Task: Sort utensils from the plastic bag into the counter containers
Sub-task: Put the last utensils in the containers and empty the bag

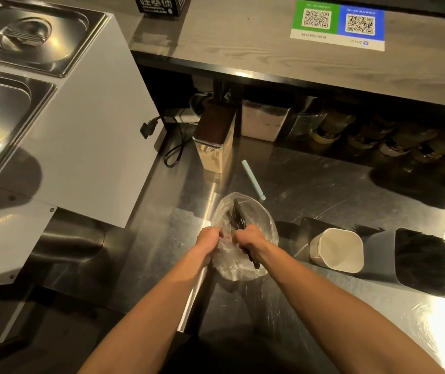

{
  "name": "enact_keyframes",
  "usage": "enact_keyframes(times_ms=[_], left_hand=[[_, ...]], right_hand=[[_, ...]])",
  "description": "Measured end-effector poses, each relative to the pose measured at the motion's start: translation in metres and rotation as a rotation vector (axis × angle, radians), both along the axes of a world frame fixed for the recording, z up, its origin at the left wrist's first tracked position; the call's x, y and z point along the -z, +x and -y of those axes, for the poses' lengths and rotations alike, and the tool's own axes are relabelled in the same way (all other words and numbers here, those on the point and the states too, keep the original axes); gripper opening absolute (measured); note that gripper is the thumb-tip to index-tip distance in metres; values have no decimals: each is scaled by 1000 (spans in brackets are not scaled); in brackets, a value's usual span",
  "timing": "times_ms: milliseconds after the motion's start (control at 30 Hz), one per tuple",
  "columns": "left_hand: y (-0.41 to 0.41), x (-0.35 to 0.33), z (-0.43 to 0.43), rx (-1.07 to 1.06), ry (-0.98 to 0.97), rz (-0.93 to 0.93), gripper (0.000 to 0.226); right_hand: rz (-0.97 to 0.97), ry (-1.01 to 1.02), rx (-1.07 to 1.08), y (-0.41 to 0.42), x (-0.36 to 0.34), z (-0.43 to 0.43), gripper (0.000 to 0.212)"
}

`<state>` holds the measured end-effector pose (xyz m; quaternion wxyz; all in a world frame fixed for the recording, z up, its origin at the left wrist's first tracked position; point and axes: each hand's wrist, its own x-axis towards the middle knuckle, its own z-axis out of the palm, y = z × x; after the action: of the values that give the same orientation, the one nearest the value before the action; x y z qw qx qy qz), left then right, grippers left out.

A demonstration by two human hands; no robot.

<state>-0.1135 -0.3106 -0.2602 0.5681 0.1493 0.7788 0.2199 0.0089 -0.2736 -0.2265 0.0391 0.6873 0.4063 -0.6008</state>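
Observation:
A clear plastic bag (259,211) lies on the steel counter (323,190) near its front edge, with dark utensils (237,214) showing through it. My left hand (208,238) grips the bag's left side. My right hand (249,238) grips a bunch of the dark utensils at the bag's mouth; their ends stick out below my wrist. To the right stand a white cup-like container (340,249), with nothing visible inside, and a grey container (383,255) holding several dark utensils (420,260).
A pale green stick-like item (253,179) lies just beyond the bag. A beige canister with a dark lid (216,139) stands behind it. A white appliance with steel lids (54,125) and a black cord (172,147) is on the left. Jars line the back under a shelf (269,55).

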Motion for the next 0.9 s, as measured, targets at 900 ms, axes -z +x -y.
enact_keyframes(times_ms=[900], left_hand=[[10, -13, 15, -32, 130, 134, 22]], right_hand=[[-182, -94, 25, 28, -8, -2, 16]])
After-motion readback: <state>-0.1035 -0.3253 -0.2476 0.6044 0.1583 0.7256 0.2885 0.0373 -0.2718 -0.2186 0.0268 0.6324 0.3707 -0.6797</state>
